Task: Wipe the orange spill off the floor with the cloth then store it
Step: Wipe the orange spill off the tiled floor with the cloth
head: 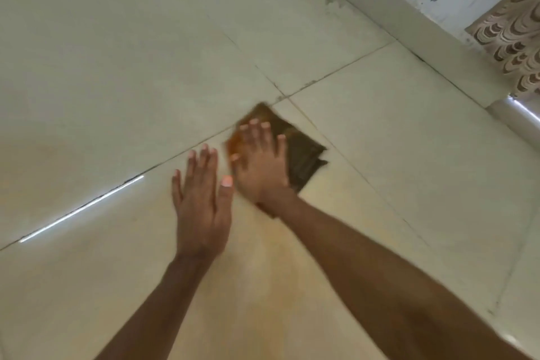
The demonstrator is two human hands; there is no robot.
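Note:
A dark brown folded cloth (301, 155) lies flat on the pale tiled floor (117, 67), its near-left part stained orange. My right hand (260, 161) presses on it with straight, spread fingers. My left hand (201, 202) is flat just to the left of the cloth, fingers straight, over bare tile; whether it touches the floor I cannot tell. A faint orange smear (263, 280) spreads over the tile below the hands, and a weaker tint (38, 155) shows at the far left. The cloth's edge is blurred.
A white skirting and wall (409, 3) run diagonally along the upper right. A patterned brown fabric (514, 38) hangs at the right edge. Grout lines cross near the cloth, and a bright light streak (81, 207) reflects on the left tile.

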